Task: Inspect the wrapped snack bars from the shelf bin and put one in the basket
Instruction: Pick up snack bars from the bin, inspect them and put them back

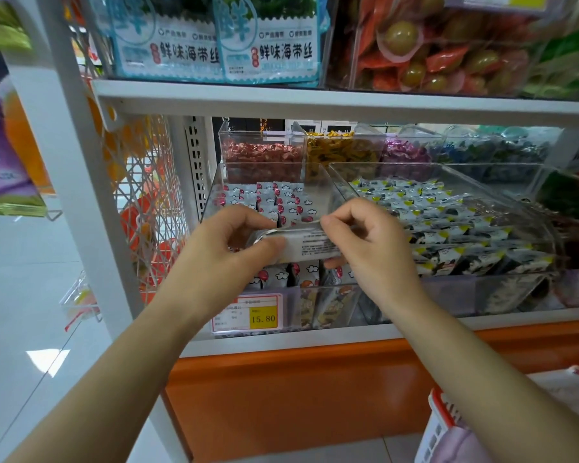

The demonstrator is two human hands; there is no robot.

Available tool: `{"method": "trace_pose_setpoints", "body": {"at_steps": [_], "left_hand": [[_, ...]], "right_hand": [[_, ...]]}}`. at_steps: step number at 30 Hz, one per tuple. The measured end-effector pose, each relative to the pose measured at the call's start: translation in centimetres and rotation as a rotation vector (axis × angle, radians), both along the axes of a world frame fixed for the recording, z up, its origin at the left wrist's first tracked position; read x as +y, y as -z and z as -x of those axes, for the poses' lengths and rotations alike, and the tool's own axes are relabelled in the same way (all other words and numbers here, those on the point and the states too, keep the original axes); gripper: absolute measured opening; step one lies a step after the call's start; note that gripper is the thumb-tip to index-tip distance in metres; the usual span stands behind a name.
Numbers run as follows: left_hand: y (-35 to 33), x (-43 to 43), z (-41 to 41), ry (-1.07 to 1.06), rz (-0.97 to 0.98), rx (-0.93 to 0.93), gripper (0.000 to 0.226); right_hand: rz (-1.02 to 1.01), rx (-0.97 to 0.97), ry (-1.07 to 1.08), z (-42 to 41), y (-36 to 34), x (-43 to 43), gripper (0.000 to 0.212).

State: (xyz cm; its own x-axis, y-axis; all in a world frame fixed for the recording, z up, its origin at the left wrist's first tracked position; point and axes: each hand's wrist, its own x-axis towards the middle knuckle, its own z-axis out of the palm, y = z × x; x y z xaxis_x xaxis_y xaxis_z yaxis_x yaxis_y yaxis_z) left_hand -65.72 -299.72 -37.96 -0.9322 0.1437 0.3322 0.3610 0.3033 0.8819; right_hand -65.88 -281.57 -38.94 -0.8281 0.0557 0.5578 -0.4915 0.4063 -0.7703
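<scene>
A silver-white wrapped snack bar (310,243), printed side up, is held level over the clear shelf bin (214,195). My left hand (228,242) grips its left end, thumb on top. Its right end is pinched by my right hand (365,238). Inside the bin lie several more white bars with red and cloud print (281,198). At the bottom right, part of the basket (440,426), white plastic with a red rim, shows behind my right forearm.
A second clear bin of dark and yellow wrapped snacks (455,228) stands right of the first. A yellow price tag reading 15.80 (263,317) hangs on the bin's front. Candy bins (261,155) sit behind. The upper shelf edge (315,98) runs above my hands.
</scene>
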Motion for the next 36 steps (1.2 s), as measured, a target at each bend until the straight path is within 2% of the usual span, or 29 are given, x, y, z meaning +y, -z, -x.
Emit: {"method": "trace_pose_setpoints", "body": {"at_steps": [2, 8, 14, 17, 21, 22, 25, 27, 30, 32, 36], "left_hand": [[0.0, 0.1, 0.1, -0.025, -0.009, -0.013, 0.006], [0.1, -0.2, 0.5, -0.114, 0.060, 0.037, 0.025], [0.1, -0.4, 0.6, -0.136, 0.147, 0.127, 0.027], [0.0, -0.3, 0.4, -0.011, 0.145, 0.074, 0.010], [0.4, 0.0, 0.4, 0.013, 0.227, 0.107, 0.024], [0.4, 0.0, 0.5, 0.000, 0.206, 0.111, 0.025], [0.4, -0.3, 0.9, -0.007, 0.112, 0.089, 0.030], [0.6, -0.1, 1.2, -0.011, 0.127, 0.118, 0.036], [1.1, 0.1, 1.7, -0.113, 0.282, 0.217, 0.051], [1.6, 0.1, 2.2, -0.160, 0.446, 0.245, 0.058], [2.5, 0.6, 2.5, -0.051, 0.771, 0.205, 0.071]], "right_hand": [[-0.053, 0.042, 0.008, 0.0, 0.0, -0.3, 0.017], [-0.109, 0.073, -0.030, -0.4, -0.1, -0.6, 0.013], [-0.073, 0.014, -0.019, -0.5, -0.1, -0.7, 0.017], [-0.013, -0.020, 0.039, -0.1, 0.1, -0.6, 0.020], [0.106, -0.094, -0.005, 0.1, 0.1, -0.3, 0.013], [0.111, -0.114, -0.056, 0.1, 0.1, -0.2, 0.016], [0.008, -0.115, -0.114, 0.5, 0.2, 0.0, 0.045], [0.055, -0.074, -0.118, 0.7, 0.0, -0.1, 0.043], [0.156, -0.013, -0.026, 1.6, -0.6, 0.0, 0.027], [0.196, -0.001, 0.070, 2.5, -1.1, 0.3, 0.023], [0.064, -0.025, 0.156, 4.3, -1.7, 0.6, 0.022]]}}
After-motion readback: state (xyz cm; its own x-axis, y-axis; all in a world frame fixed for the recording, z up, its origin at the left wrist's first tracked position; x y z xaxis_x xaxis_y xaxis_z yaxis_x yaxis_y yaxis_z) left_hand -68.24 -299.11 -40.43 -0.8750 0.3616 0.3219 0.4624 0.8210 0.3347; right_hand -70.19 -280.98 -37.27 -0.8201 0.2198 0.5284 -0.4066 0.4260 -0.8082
